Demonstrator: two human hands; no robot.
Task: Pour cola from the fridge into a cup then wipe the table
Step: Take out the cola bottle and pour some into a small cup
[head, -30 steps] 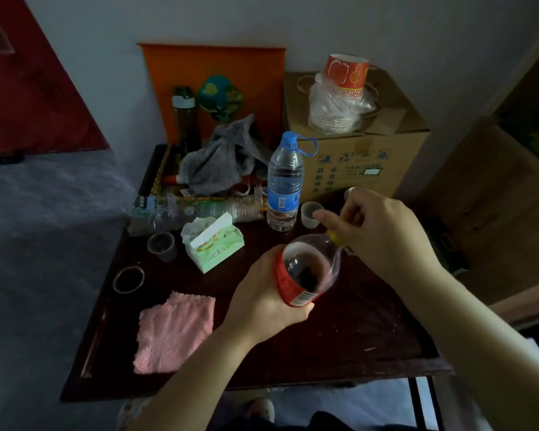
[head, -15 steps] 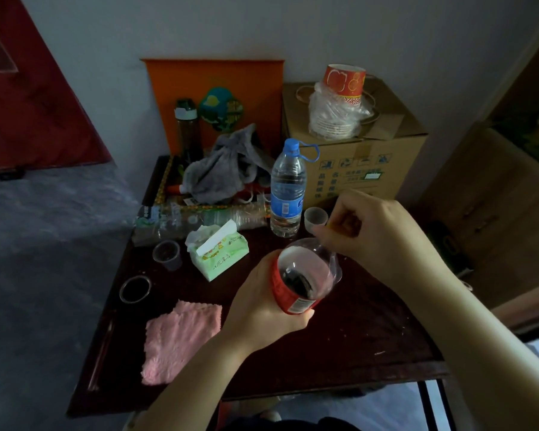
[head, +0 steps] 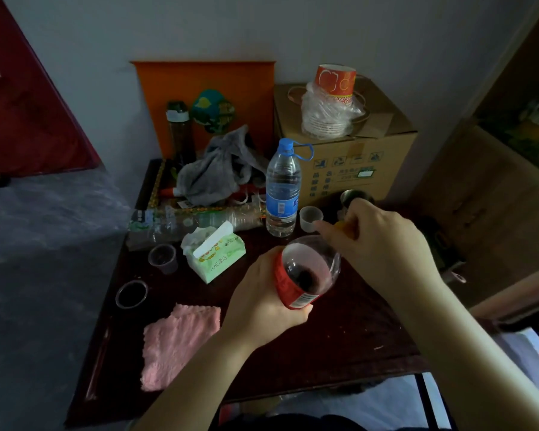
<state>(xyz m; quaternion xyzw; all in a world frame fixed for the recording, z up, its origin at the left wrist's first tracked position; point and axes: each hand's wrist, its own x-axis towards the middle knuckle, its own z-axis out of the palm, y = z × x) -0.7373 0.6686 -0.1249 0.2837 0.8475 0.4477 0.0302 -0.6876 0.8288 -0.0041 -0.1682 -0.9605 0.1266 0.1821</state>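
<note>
Nearby, water bottle (head: pixel 282 194) beside small cup (head: pixel 311 216).

My left hand (head: pixel 262 303) grips the cola bottle (head: pixel 305 272) round its red label. The bottle leans away from me, with dark cola pooled inside. My right hand (head: pixel 380 244) covers its neck and pinches the yellow cap (head: pixel 339 226); I cannot tell if the cap is on or off.

From the cola bottle, over the dark table (head: pixel 339 353):
- 12 o'clock: a small white cup (head: pixel 310 216), just beside my right fingertips.
- 11 o'clock: an upright water bottle (head: pixel 282 191).
- 9 o'clock: a tissue pack (head: pixel 215 255).
- 8 o'clock: a pink cloth (head: pixel 175 346), lying flat.
- 1 o'clock: a cardboard box (head: pixel 349 160).
</note>
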